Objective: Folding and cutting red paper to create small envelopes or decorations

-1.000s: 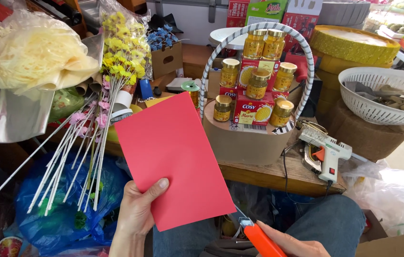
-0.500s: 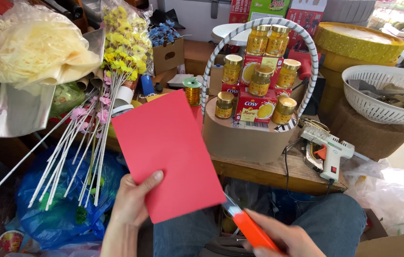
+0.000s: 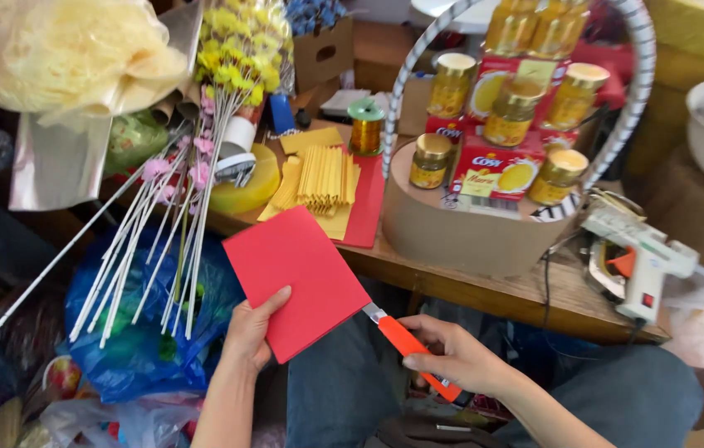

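Observation:
My left hand (image 3: pixel 254 330) holds a red sheet of paper (image 3: pixel 294 280) by its lower left edge, thumb on top, over my lap. An orange-handled utility knife (image 3: pixel 408 344) is gripped in my right hand (image 3: pixel 458 358). Its blade tip touches the paper's lower right edge. Both hands sit just below the wooden table edge (image 3: pixel 485 290).
A round cardboard gift basket (image 3: pixel 460 228) with a striped arch handle holds gold-lidded jars and red boxes. A white glue gun (image 3: pixel 634 257) lies at its right. Folded yellow paper (image 3: pixel 319 178), gold ribbon spool (image 3: pixel 366 124), artificial flowers on white stems (image 3: pixel 161 249) and a blue bag (image 3: pixel 140 348) crowd the left.
The red paper came down and closer to my lap. My right hand brought the knife up until its blade met the paper's edge. The camera tilted down and nearer.

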